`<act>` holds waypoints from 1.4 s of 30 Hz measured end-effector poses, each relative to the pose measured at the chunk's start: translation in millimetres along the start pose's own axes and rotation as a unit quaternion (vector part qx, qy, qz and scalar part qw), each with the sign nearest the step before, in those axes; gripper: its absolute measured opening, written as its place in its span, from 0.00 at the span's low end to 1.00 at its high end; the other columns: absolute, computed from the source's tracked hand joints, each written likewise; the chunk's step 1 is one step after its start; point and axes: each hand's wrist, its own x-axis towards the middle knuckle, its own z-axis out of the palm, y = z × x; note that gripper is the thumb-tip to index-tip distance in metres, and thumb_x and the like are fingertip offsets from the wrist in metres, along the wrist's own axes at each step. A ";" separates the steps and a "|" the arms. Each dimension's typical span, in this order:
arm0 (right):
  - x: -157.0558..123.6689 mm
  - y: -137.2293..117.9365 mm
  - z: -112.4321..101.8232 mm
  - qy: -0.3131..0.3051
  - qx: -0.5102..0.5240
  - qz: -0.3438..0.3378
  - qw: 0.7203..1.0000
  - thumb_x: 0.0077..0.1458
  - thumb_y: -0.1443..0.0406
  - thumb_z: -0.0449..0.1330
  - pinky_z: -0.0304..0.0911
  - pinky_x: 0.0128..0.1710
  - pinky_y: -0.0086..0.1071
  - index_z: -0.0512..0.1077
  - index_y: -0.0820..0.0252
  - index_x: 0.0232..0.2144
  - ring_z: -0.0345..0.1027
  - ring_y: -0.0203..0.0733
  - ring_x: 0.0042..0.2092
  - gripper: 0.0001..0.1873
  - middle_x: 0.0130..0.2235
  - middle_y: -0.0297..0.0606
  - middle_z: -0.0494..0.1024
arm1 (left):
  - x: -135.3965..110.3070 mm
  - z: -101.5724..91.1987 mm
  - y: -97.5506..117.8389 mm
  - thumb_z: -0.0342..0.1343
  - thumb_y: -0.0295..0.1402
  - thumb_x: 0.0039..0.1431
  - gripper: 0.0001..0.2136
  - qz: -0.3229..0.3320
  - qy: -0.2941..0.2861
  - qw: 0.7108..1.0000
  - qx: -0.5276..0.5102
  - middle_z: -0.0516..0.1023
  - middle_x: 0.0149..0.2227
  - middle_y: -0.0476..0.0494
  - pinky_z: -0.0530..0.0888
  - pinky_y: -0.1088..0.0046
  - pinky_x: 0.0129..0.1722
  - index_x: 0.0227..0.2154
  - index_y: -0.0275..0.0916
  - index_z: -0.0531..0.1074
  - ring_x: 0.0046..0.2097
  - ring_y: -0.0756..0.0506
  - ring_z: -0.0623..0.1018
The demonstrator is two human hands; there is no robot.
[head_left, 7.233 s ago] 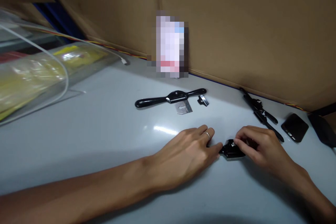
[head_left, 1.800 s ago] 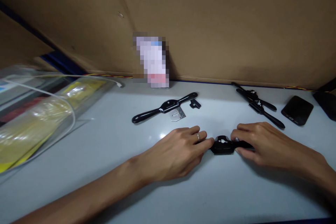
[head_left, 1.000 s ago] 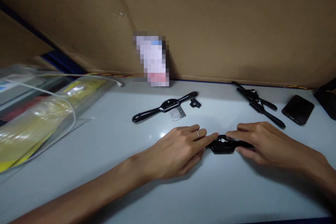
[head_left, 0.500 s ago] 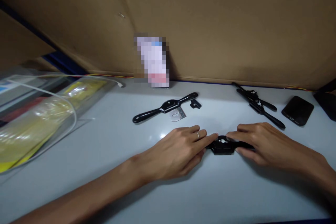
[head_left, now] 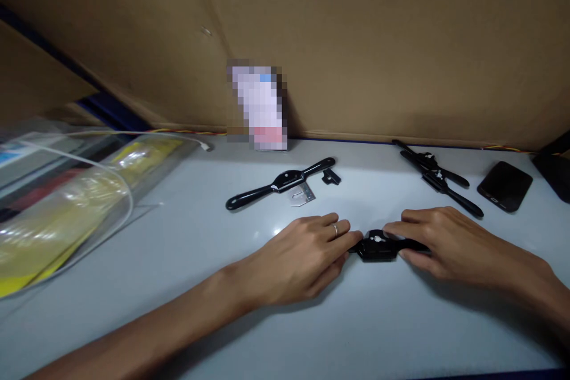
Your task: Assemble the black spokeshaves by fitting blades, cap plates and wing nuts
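Observation:
A black spokeshave lies on the pale table between my hands, its two handles hidden under them. My left hand, with a ring on one finger, lies over its left handle with fingers curled down. My right hand covers the right handle, fingertips pinched on the tool's middle. A second black spokeshave rests farther back, with a loose metal blade and a small black clamp piece beside it.
Two more black spokeshaves lie crossed at the back right, next to a dark phone. Clear plastic bags with yellow contents fill the left side. A white cable and a cardboard wall run along the back.
My left index finger, stretched toward the tool's middle half a second ago, has drawn back. Over seven seconds the view has shifted and the tool now lies level between both hands.

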 end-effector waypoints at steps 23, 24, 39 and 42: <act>6.8 -3.9 13.1 0.049 -0.026 -0.029 0.998 0.62 0.68 0.55 0.54 0.30 0.34 0.73 0.59 0.34 0.66 0.38 0.29 0.06 0.33 0.36 0.74 | -0.9 -0.7 -6.3 0.46 0.37 0.73 0.12 -0.004 0.001 1.000 0.021 0.74 0.33 0.46 0.71 0.66 0.31 0.37 0.37 0.69 0.33 0.45 0.73; 7.0 -4.7 13.4 0.046 -0.026 -0.028 0.998 0.62 0.68 0.55 0.54 0.30 0.34 0.73 0.60 0.35 0.66 0.38 0.30 0.06 0.34 0.36 0.74 | -0.9 -0.6 -6.6 0.46 0.38 0.73 0.12 -0.006 -0.001 1.000 0.018 0.74 0.33 0.46 0.71 0.66 0.31 0.37 0.37 0.69 0.33 0.45 0.74; 4.9 -3.1 12.7 0.047 -0.021 -0.018 0.999 0.63 0.67 0.55 0.55 0.31 0.35 0.73 0.59 0.34 0.67 0.39 0.31 0.07 0.34 0.38 0.75 | -2.3 0.9 -10.5 0.38 0.40 0.76 0.18 -0.013 0.003 1.000 -0.012 0.77 0.35 0.44 0.73 0.65 0.32 0.52 0.35 0.69 0.34 0.44 0.76; 4.2 -1.5 12.7 0.043 -0.026 -0.017 0.999 0.63 0.66 0.55 0.55 0.31 0.35 0.73 0.59 0.37 0.68 0.40 0.31 0.07 0.35 0.39 0.75 | -3.0 1.0 -11.1 0.39 0.40 0.76 0.18 -0.015 -0.005 1.000 -0.015 0.78 0.35 0.43 0.74 0.65 0.34 0.54 0.35 0.69 0.35 0.43 0.77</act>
